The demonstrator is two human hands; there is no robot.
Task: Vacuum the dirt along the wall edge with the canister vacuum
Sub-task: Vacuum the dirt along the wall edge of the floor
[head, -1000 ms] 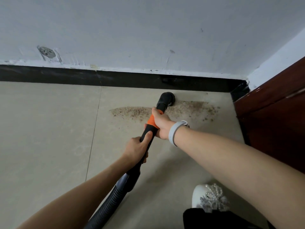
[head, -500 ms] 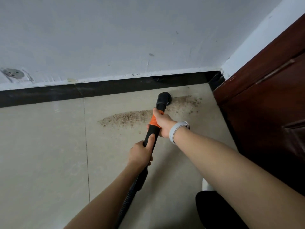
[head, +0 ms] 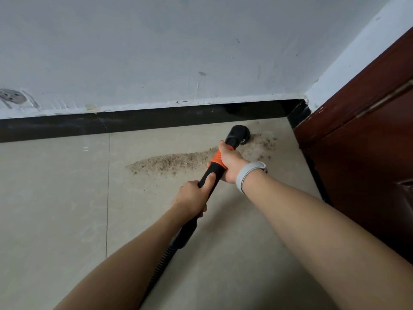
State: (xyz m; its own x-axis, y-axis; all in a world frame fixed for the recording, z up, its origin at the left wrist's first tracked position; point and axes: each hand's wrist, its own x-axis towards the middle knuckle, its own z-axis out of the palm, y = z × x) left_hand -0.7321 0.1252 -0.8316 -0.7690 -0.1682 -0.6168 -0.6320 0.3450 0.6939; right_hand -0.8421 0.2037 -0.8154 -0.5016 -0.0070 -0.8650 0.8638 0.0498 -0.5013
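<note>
A strip of brown dirt lies on the beige tiled floor, a little in front of the black baseboard. The black round vacuum nozzle sits on the right part of the strip, near the corner. My right hand grips the black and orange wand just behind the nozzle. Lower on the wand, my left hand holds it with the thumb along the top. The ribbed hose runs down between my forearms. The canister is out of view.
A dark red wooden door or cabinet stands along the right, meeting the white wall at the corner. A tile seam runs toward me on the left. A grey patch marks the wall at far left.
The nozzle has shifted right along the dirt strip toward the corner. The view has swung, so the door fills more of the right side. Both hands keep their hold.
</note>
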